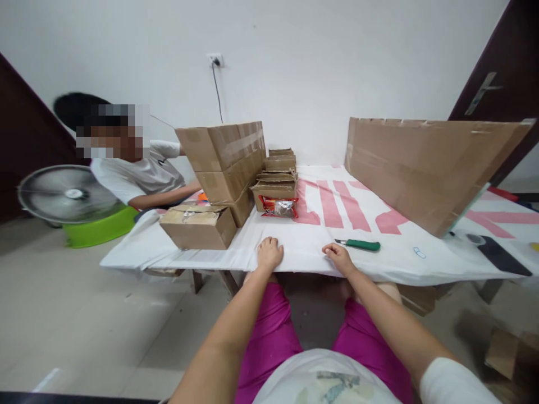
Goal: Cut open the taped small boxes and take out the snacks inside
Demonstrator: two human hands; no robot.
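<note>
My left hand (pixel 270 253) lies palm down at the table's near edge, its fingers loosely spread on the white cover, with nothing in it. My right hand (pixel 339 259) rests at the same edge, fingers curled together and nothing visible in them. Just beyond it lies a utility knife (pixel 362 244) with a green handle and its blade out. Ahead of my left hand, a red-and-clear plastic packet (pixel 278 207) leans against the front of a row of small cardboard boxes (pixel 275 189). A cardboard box (pixel 200 227) with a taped top sits left of my left hand.
Stacked cardboard boxes (pixel 227 160) stand behind the taped box. A large cardboard panel (pixel 425 168) stands at right, near a dark phone-like slab (pixel 501 253). Another person (pixel 147 174) sits at left beside a fan (pixel 71 193) and a green basin (pixel 101 227).
</note>
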